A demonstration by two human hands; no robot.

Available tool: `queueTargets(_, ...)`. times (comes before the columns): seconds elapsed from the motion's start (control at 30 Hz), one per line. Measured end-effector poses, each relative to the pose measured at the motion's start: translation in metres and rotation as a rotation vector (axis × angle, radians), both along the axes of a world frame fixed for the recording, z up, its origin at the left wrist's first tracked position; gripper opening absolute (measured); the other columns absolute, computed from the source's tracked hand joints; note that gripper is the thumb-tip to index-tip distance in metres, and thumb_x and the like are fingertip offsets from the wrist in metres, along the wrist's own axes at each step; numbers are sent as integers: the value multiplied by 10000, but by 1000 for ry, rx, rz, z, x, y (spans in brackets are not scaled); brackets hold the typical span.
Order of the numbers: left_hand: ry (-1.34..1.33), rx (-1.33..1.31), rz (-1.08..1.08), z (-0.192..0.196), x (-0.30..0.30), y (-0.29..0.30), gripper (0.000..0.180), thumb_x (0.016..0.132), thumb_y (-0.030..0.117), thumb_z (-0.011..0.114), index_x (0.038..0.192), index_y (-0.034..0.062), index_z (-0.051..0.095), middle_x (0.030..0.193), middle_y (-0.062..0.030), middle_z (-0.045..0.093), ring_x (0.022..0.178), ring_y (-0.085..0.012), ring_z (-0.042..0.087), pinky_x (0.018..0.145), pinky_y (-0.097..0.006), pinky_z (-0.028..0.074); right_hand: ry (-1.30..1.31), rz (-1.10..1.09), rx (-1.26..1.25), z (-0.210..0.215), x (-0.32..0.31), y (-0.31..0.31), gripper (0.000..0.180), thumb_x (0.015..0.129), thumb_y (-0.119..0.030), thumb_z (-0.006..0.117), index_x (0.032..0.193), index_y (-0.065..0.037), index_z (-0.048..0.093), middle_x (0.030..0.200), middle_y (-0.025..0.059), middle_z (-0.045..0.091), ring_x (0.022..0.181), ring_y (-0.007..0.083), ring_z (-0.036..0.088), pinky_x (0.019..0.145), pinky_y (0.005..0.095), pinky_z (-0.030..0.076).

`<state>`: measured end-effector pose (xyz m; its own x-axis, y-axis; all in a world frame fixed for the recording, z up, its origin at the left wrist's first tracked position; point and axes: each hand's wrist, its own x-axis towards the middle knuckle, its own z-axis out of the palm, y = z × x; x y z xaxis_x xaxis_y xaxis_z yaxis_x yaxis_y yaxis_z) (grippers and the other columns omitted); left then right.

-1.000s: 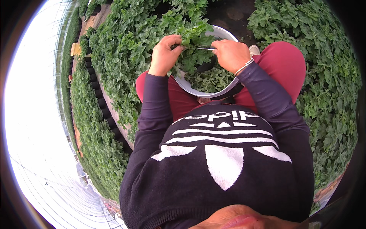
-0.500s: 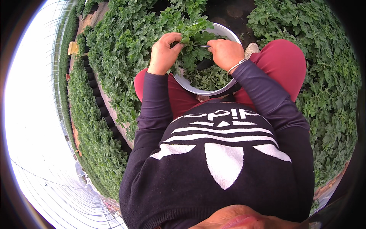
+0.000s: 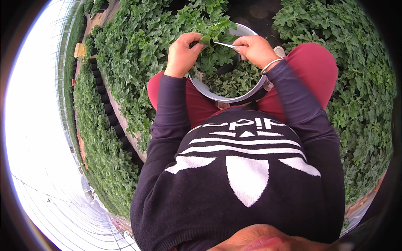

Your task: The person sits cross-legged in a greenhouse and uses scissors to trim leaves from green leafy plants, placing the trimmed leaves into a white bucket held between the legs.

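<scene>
My left hand (image 3: 182, 53) is closed around a leafy green sprig (image 3: 213, 33) held over a white bowl (image 3: 209, 93) that rests between my knees. My right hand (image 3: 254, 49) grips a thin metal blade or small scissors (image 3: 224, 44), its tip pointing left at the sprig's stem. The bowl holds a heap of cut green leaves (image 3: 234, 79). A bracelet circles my right wrist. My red trouser legs flank the bowl on both sides.
Dense rows of low green plants (image 3: 125, 62) run along raised beds on the left, and another bed of plants (image 3: 360, 83) fills the right. A dark soil path (image 3: 251, 12) lies ahead between them. Bright greenhouse roofing curves along the left rim.
Both hands have lifted slightly and drawn closer over the bowl, with the sprig raised higher between them. The blade stays at the stem.
</scene>
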<state>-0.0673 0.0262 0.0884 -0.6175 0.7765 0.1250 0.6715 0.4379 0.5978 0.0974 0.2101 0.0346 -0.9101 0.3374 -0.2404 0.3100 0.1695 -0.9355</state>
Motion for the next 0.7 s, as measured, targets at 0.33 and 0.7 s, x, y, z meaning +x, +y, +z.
queueTargets(0.33,-46,-55,88,-1,-2,5,235,828,154,730,1039,49,731,1040,-119,724,939,-282,700,853,-342,539,155,66,684,12,12,-6,235,896,-303,656,1086,-183,726,930,65,729,918,310,685,759,458,533)
queueTargets(0.7,-23,-64,88,-1,-1,9,236,825,161,719,1036,55,731,1020,-114,724,923,-280,701,845,-343,540,150,88,853,-12,-5,-22,207,919,-277,635,1085,-182,715,915,42,713,847,291,690,733,438,534)
